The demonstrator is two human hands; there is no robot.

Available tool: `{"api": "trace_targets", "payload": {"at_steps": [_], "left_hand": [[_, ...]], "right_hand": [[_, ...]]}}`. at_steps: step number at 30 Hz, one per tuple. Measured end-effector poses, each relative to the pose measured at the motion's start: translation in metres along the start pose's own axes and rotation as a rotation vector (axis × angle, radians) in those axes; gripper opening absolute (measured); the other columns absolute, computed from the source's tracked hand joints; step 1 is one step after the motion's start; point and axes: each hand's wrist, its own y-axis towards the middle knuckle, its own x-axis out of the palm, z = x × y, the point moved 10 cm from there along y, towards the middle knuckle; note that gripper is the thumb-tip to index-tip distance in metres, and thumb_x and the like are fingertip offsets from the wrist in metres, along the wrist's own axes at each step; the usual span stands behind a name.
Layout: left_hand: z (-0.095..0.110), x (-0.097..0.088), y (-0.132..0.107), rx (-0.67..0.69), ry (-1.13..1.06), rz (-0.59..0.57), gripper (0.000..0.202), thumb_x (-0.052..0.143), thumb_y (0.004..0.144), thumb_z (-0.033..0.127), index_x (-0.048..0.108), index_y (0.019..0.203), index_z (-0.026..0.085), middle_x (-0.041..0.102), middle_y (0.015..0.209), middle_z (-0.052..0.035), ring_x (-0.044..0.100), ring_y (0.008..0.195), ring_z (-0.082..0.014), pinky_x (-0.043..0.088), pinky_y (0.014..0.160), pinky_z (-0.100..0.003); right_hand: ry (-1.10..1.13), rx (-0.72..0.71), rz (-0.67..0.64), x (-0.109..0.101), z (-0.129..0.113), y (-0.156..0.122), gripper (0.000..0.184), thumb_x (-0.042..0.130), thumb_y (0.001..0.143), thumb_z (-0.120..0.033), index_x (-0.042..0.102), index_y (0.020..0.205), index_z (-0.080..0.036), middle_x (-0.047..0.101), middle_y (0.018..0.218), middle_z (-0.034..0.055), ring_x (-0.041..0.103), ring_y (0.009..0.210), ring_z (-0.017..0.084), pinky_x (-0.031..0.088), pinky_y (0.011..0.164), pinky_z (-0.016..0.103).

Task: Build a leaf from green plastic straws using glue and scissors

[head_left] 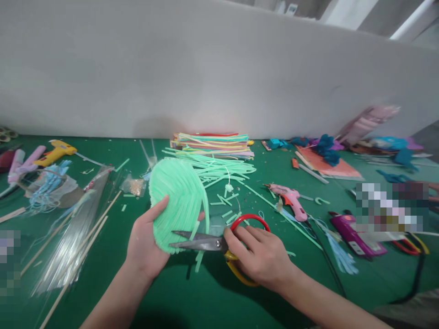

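Note:
My left hand (147, 242) grips a mint-green leaf-shaped piece (178, 196) made of fuzzy strips laid side by side, thumb on its face. Loose strip ends hang from its right edge. In my right hand (260, 256) are scissors (209, 243) with one red and one yellow handle. Their blades are parted and reach over the lower right part of the green piece. Behind it lies a pile of loose green pipe cleaners (226, 168), and short cut bits (224, 199) are scattered to its right.
A stack of multicoloured pipe cleaners (212, 142) lies by the grey partition (219, 68). A pink glue gun (290, 199) with a black cord sits right of centre; a yellow glue gun (56, 152) is far left. Clear wrap (73, 233) and thin sticks (91, 242) cover the left side.

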Motion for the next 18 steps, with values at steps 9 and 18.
{"api": "trace_targets", "payload": {"at_steps": [9, 18], "left_hand": [[0.009, 0.008, 0.001, 0.094, -0.072, -0.041, 0.047, 0.045, 0.097, 0.044, 0.057, 0.137, 0.021, 0.071, 0.125, -0.0126, 0.068, 0.111, -0.0341, 0.055, 0.093, -0.057], [0.010, 0.015, 0.005, 0.112, -0.065, -0.100, 0.049, 0.039, 0.099, 0.047, 0.059, 0.136, 0.023, 0.069, 0.130, -0.0101, 0.065, 0.116, -0.0332, 0.054, 0.096, -0.053]], "right_hand": [[-0.033, -0.071, -0.032, 0.012, -0.002, 0.006, 0.021, 0.054, 0.094, -0.031, 0.068, 0.090, -0.016, 0.060, 0.063, 0.0017, 0.051, 0.057, 0.016, 0.032, 0.059, 0.032], [0.100, -0.062, -0.071, 0.020, -0.002, 0.009, 0.037, 0.041, 0.102, -0.032, 0.061, 0.075, -0.017, 0.055, 0.055, -0.0001, 0.046, 0.049, 0.013, 0.025, 0.053, 0.031]]}}
